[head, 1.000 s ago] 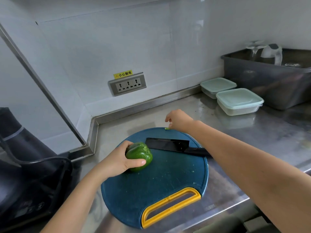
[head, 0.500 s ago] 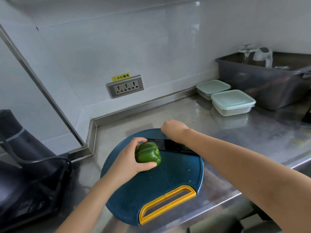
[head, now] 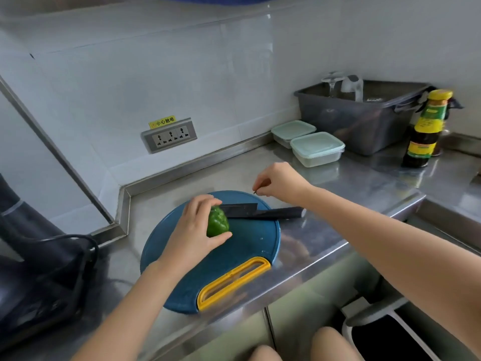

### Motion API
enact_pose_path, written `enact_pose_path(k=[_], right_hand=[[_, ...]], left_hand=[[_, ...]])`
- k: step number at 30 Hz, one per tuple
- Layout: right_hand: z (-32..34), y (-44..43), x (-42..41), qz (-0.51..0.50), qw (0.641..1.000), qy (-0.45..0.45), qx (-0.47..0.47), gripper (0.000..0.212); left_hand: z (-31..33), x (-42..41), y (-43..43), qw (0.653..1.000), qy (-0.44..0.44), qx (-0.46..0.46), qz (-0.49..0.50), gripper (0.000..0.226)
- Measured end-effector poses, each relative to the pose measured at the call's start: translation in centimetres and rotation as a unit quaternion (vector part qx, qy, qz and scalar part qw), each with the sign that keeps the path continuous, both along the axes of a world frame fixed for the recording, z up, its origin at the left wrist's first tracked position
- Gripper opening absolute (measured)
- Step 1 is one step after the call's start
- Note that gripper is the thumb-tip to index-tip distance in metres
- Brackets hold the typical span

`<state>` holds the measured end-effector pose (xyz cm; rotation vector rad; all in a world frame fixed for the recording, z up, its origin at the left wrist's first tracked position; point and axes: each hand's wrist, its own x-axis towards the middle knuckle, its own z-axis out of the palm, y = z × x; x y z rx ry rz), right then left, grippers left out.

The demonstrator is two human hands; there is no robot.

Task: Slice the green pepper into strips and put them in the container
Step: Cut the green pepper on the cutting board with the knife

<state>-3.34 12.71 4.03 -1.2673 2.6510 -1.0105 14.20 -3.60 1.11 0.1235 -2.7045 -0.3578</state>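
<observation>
Left hand [head: 194,230] grasps the green pepper [head: 218,224] from its left side, fingers curled over the top and thumb along the near side. The pepper is whole and looks to be resting on the blue cutting board [head: 234,264], left of centre, right by the knife [head: 260,211] blade; I can't tell if they touch. Right hand [head: 282,182] hangs above the board's far edge, fingertips pinching a small scrap [head: 256,192] that is too tiny for me to name. The knife lies flat across the far part of the board, unheld, with its handle poking out over the steel surface [head: 351,204]. Two lidded containers [head: 317,147] sit by the wall, well apart from the board, lids on. My handling read: the pepper is light and hollow, with waxy, slippery skin, and it is rounded, so it will roll. The wall is stiff but would crack under a hard squeeze. I'd hold it across the widest part with fingertips tucked back from the cut line, and once it's halved lay the flat side down. Take the knife by the handle only. Nothing is sliced yet, and a lid needs to come off.
</observation>
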Motion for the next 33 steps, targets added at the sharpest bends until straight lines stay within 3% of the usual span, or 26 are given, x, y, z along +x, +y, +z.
enact_pose_path(k=[3,5,9,12,15,17,19,20,26,33], right_hand=[[0.4,4.6,1.7,-0.042,0.995,-0.073,-0.049,0.009],[0.2,8.1,2.8,-0.087,0.985,-0.117,-0.092,0.004],[-1.6,15.8,4.2,-0.16,0.967,-0.163,-0.109,0.005],[-4.4,22.0,5.0,-0.227,0.933,-0.241,-0.14,0.007],[-9.0,26.4,6.1,-0.32,0.897,-0.297,-0.076,0.005],[-13.0,27.4,6.3,-0.353,0.866,-0.352,0.038,0.01],[-16.8,27.7,6.3,-0.367,0.837,-0.359,0.19,0.023],[-18.7,27.8,6.3,-0.388,0.823,-0.35,0.221,0.024],[-24.9,28.5,5.8,-0.432,0.8,-0.329,0.255,0.026],[-22.7,28.1,5.2,-0.461,0.809,-0.287,0.225,0.004]], left_hand=[[-0.2,-0.4,3.7,0.998,0.033,0.009,-0.056,0.037],[-1.0,-0.8,6.6,0.994,0.0,0.053,-0.098,0.028],[-3.4,-2.4,11.7,0.979,-0.091,0.074,-0.168,0.032],[-4.5,-3.9,14.6,0.971,-0.122,0.049,-0.2,0.038],[-5.3,-5.2,16.7,0.967,-0.138,0.019,-0.213,0.047],[-5.7,-6.0,17.4,0.968,-0.144,0.0,-0.204,0.053],[-6.1,-6.5,17.8,0.973,-0.133,-0.016,-0.189,0.055],[-6.1,-6.6,17.8,0.975,-0.127,-0.02,-0.183,0.054],[-5.2,-6.9,17.4,0.973,-0.138,-0.026,-0.181,0.051],[-5.0,-7.1,17.2,0.973,-0.135,-0.019,-0.185,0.049]])
